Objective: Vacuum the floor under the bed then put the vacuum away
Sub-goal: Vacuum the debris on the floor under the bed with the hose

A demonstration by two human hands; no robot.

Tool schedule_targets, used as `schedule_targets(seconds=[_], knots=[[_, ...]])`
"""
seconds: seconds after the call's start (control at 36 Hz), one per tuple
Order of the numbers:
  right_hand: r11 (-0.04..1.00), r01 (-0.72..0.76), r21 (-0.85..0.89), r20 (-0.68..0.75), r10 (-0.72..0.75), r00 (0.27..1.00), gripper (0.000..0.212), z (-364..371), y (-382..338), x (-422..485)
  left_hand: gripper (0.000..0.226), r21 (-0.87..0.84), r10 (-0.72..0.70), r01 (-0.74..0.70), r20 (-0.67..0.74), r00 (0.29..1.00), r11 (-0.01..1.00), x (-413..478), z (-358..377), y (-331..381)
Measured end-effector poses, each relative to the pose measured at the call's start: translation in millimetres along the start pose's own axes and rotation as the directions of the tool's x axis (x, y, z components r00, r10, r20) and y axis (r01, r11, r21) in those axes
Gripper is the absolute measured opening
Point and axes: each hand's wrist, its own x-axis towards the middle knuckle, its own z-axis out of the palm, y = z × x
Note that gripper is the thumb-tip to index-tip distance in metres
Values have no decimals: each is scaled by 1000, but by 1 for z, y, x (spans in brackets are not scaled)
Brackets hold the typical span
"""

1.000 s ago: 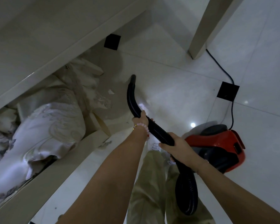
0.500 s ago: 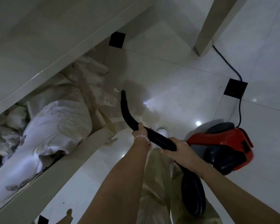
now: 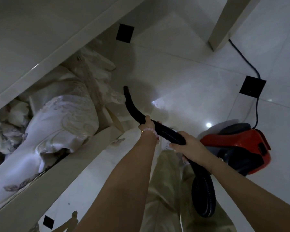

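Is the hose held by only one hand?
No. The left hand grips the hose near its nozzle, and the right hand grips it further back.

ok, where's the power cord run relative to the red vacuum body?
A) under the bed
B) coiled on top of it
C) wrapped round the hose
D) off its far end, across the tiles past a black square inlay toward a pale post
D: the power cord leaves the far end of the red vacuum body, crosses the black square inlay and runs on toward the foot of the pale post.
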Motion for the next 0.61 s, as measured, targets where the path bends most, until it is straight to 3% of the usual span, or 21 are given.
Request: schedule_targets(seconds=[0.06, 0.19, 0.22, 0.28, 0.47, 0.56, 0.61], knots=[[1000, 7, 13, -4, -7, 1000, 28, -1, -1, 3, 60, -96, -23, 24, 13, 1000, 995, 10, 5, 0], [1000, 5, -4, -64, -6, 998, 42, -5, 3, 6, 79, -86, -37, 39, 29, 999, 996, 45, 16, -12], [1000, 7, -1, -67, -7, 998, 44, -6, 4, 5, 70, -97, -39, 44, 57, 998, 994, 38, 14, -11], [1000, 10, 14, -65, -9, 998, 44, -8, 6, 4, 32, -65, -27, 35, 127, 992, 997, 17, 8, -11], [1000, 7, 16, -51, -6, 999, 31, -31, 8, -6, 24, -77, -59, 73, 169, 984, 994, 2, 9, -24], [1000, 6, 23, -56, -5, 998, 27, -43, 8, -12, 36, -174, -85, 114, 166, 982, 978, -2, 15, -30], [998, -6, 65, -57, 9, 998, 26, -49, 11, -13, 24, -174, -79, 106, 157, 984, 979, -5, 19, -32]])
